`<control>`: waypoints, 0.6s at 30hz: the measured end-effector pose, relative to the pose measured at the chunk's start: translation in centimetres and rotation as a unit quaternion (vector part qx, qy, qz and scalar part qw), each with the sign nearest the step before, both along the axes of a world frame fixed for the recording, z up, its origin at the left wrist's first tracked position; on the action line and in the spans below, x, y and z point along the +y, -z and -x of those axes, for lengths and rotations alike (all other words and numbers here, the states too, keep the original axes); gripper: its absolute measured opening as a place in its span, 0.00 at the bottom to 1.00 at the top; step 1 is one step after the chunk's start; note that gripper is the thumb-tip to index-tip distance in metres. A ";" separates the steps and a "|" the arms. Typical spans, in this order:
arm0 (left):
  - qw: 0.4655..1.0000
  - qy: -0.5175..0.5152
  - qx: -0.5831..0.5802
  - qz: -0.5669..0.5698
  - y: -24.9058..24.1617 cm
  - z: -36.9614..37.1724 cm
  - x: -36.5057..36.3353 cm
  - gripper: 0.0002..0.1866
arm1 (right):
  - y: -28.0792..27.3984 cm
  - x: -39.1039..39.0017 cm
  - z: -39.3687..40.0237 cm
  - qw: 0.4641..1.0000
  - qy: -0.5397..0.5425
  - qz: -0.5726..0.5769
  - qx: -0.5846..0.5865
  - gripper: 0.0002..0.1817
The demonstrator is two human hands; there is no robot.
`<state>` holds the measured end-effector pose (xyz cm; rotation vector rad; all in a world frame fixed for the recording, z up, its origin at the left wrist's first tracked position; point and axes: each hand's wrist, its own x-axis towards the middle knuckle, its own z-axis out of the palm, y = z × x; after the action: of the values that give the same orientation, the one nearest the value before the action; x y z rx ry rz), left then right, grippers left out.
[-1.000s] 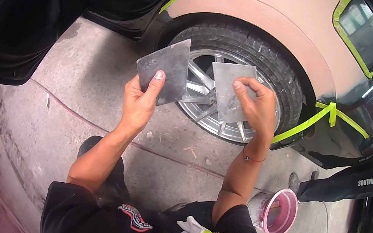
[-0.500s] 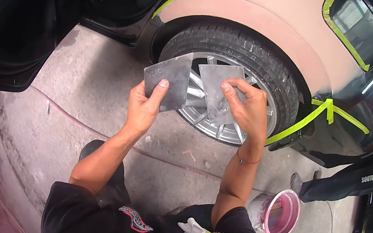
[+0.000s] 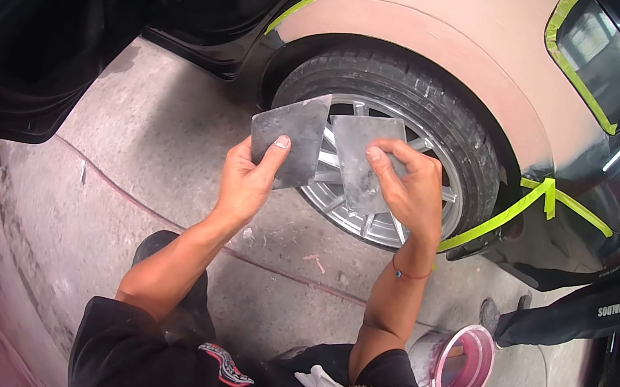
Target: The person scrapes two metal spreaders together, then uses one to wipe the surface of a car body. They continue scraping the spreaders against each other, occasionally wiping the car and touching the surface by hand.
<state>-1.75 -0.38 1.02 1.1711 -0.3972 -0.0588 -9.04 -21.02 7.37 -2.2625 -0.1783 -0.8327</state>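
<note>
My left hand [image 3: 251,175] grips a dark grey flat plate [image 3: 293,137], with the thumb lying on its face. In my right hand [image 3: 411,186] is a lighter grey flat plate [image 3: 358,156], pinched near its right edge between thumb and fingers. The two plates are side by side with a narrow gap between them. Behind them is a car wheel [image 3: 363,223] with silver spokes and a black tire [image 3: 428,90]. The fingers behind the left plate are hidden.
The car's pinkish-beige body panel [image 3: 465,22] is edged with yellow-green tape [image 3: 496,218]. A pink-rimmed bucket [image 3: 488,349] stands on the concrete floor at right. Beyond it shows another person's dark trouser leg [image 3: 570,318]. A hose or cable [image 3: 127,194] crosses the floor.
The car and bucket sit slightly lower in view, and the car also sits slightly farther right. Both hands still hold their plates, shifted slightly in the picture.
</note>
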 end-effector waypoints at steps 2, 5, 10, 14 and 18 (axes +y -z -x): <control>1.000 -0.002 -0.002 0.003 0.2 -0.1 -0.1 0.13 | -0.1 0.0 0.0 1.000 0.001 -0.001 0.004 0.11; 1.000 -0.003 -0.007 0.000 0.3 -0.1 0.0 0.13 | -0.2 0.1 0.2 1.000 -0.002 -0.012 0.013 0.11; 1.000 -0.011 -0.004 -0.005 0.3 -0.1 -0.2 0.13 | -0.4 0.2 0.2 1.000 0.001 -0.004 0.020 0.10; 1.000 -0.013 -0.005 -0.005 0.7 -0.4 -0.2 0.12 | -0.5 0.2 0.3 1.000 0.000 -0.006 0.019 0.10; 1.000 -0.013 0.004 -0.014 0.7 -0.3 -0.1 0.11 | -0.9 0.3 0.6 0.999 0.002 -0.026 0.043 0.09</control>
<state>-1.47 -0.44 0.35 1.2041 -0.3760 -0.0465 -9.62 -20.72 8.24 -2.2445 -0.1108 -0.7331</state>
